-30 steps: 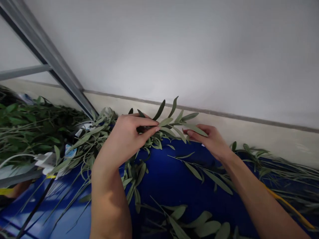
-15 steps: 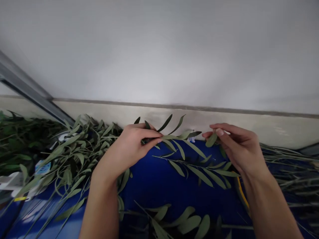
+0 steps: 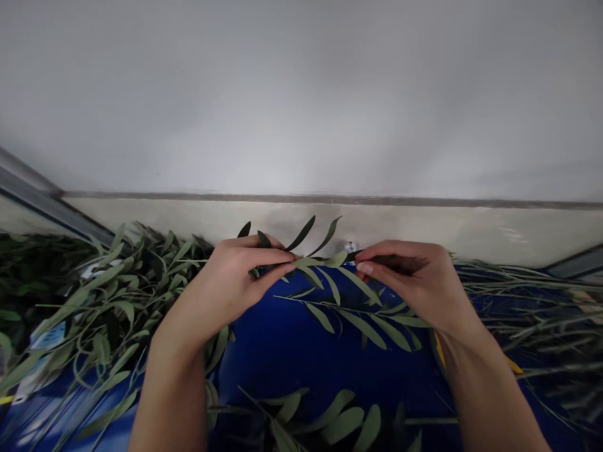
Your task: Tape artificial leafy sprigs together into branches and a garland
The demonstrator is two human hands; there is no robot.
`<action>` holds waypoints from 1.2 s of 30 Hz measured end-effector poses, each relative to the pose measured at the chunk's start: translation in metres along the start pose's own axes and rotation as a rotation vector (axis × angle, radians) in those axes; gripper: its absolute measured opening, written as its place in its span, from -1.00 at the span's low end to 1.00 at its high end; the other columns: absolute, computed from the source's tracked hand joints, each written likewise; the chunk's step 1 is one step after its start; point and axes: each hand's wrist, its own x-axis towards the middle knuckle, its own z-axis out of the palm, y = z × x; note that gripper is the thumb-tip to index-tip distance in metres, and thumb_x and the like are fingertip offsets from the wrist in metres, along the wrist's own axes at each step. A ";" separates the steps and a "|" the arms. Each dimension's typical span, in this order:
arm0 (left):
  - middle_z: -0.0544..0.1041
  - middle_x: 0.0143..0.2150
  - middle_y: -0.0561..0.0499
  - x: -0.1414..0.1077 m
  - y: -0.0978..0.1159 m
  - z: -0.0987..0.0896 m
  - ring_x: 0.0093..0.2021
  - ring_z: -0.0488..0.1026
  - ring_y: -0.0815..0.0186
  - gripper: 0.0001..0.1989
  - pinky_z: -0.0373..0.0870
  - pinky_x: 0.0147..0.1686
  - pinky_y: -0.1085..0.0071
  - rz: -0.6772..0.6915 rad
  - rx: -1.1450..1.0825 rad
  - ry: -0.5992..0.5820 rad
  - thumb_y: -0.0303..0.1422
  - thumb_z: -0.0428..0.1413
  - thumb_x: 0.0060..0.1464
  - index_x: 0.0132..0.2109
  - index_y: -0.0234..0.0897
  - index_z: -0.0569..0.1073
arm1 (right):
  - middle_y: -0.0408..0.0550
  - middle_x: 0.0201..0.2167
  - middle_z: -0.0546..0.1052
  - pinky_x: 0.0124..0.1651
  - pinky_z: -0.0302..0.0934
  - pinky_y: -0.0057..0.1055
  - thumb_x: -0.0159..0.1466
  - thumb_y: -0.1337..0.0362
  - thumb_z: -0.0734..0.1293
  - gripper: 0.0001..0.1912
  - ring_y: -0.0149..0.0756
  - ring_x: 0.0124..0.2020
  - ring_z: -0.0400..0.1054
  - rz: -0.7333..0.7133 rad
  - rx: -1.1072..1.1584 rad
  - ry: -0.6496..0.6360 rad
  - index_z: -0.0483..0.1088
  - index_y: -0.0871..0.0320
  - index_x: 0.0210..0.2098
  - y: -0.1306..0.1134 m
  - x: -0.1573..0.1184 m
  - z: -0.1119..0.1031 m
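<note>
Between its thumb and fingers, my left hand (image 3: 235, 270) pinches the stem of an olive sprig (image 3: 335, 258), whose narrow green leaves point up and to the right. My right hand (image 3: 417, 279) is closed at the sprig's far end, thumb and fingertips together on a dark leaf (image 3: 351, 256); the fingers partly cover that leaf. Just below both hands, another olive sprig (image 3: 362, 323) lies on the blue surface (image 3: 282, 351). Nearer to me are more broad-leaved sprigs (image 3: 343, 424).
A heap of leafy olive branches (image 3: 117, 301) covers the left side, with a blue-and-white object (image 3: 49, 337) partly under it. Several bare stems (image 3: 527, 307) lie at the right. A pale wall (image 3: 301, 125) rises behind the surface. Something yellow (image 3: 439, 350) shows by my right wrist.
My right hand has moved left to the sprig's tip. The loose leaf it pinched earlier no longer shows. My left hand keeps its grip on the sprig.
</note>
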 end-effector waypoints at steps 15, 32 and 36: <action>0.68 -0.16 0.05 -0.001 0.000 -0.002 -0.23 0.61 0.27 -0.84 0.55 -0.20 0.43 -0.040 -0.005 -0.017 -0.36 0.24 0.26 -0.07 -0.08 0.69 | -0.09 -0.36 0.66 -0.30 0.50 -0.38 0.21 0.28 0.54 -0.93 -0.28 -0.39 0.55 -0.032 0.103 0.029 0.64 0.05 -0.28 0.005 0.002 0.002; 0.69 -0.14 0.05 -0.002 0.006 -0.003 -0.22 0.61 0.28 -0.84 0.55 -0.18 0.42 -0.019 -0.035 -0.024 -0.38 0.24 0.26 -0.07 -0.08 0.69 | -0.10 -0.33 0.66 -0.25 0.50 -0.42 0.24 0.29 0.53 -0.91 -0.27 -0.29 0.58 -0.115 0.093 0.021 0.61 0.07 -0.24 0.007 0.004 0.014; 0.69 -0.15 0.06 -0.002 0.005 -0.004 -0.23 0.60 0.26 -0.83 0.56 -0.20 0.40 -0.028 -0.032 -0.020 -0.39 0.24 0.25 -0.07 -0.06 0.69 | -0.09 -0.35 0.65 -0.28 0.49 -0.39 0.22 0.28 0.54 -0.92 -0.25 -0.33 0.58 -0.115 0.074 0.029 0.61 0.08 -0.27 0.009 0.004 0.011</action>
